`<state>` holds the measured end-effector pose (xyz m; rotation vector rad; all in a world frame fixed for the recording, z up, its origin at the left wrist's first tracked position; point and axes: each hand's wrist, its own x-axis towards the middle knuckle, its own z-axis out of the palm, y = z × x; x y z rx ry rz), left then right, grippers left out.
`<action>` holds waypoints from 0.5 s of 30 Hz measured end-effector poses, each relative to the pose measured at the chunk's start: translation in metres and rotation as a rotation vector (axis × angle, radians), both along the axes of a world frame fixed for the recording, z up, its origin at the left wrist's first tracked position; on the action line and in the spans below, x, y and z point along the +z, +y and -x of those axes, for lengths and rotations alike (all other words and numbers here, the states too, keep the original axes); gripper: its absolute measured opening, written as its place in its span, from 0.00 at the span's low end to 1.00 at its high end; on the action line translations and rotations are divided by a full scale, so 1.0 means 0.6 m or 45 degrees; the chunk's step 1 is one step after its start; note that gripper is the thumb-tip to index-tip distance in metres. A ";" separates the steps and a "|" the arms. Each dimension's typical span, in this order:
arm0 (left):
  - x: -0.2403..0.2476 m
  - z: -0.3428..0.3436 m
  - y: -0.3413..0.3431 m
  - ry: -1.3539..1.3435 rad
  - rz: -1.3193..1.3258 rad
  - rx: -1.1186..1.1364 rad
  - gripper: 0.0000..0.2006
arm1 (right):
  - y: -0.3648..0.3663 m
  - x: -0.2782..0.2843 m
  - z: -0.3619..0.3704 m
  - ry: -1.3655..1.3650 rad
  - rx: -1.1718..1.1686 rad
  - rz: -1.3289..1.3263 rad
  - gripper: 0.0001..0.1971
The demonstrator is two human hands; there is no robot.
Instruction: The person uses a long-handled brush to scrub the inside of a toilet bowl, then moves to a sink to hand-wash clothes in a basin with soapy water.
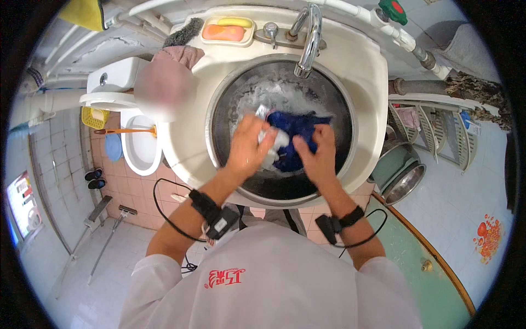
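Observation:
A wet dark blue cloth (pixel 290 122) with a white part (pixel 281 138) is bunched up in the round metal sink bowl (pixel 212 129). Sudsy water (pixel 271 88) covers the far side of the bowl. My left hand (pixel 249 147) closes on the cloth's white part, its thumb toward the middle. On the blue part, at the right, my right hand (pixel 319 156) has its fingers bent and thumb pressed in. The cloth's folds hide some fingertips. Both wrists carry black strapped devices.
A chrome faucet (pixel 312 41) arches over the bowl's far edge. Behind the bowl, a soap dish (pixel 250 37) holds orange and yellow bars beside a faucet handle (pixel 270 30). A pinkish cloth (pixel 178 57) hangs at the left rim. Metal basins (pixel 404 183) stand at right.

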<state>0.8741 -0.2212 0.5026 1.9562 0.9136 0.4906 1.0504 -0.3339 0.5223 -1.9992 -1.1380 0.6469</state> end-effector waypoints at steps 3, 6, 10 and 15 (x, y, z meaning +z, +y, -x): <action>0.012 0.018 -0.067 0.270 -0.182 -0.072 0.34 | -0.062 -0.037 0.042 -0.307 0.215 -0.002 0.24; -0.014 0.008 -0.094 0.642 -0.329 -0.067 0.38 | -0.052 -0.066 0.071 -0.434 0.296 0.383 0.38; -0.058 -0.034 -0.060 0.795 -0.213 -0.081 0.37 | 0.007 -0.109 0.054 -0.548 0.360 0.626 0.45; -0.128 -0.090 0.012 0.908 -0.268 -0.099 0.22 | 0.099 -0.150 0.014 -0.849 0.415 0.812 0.24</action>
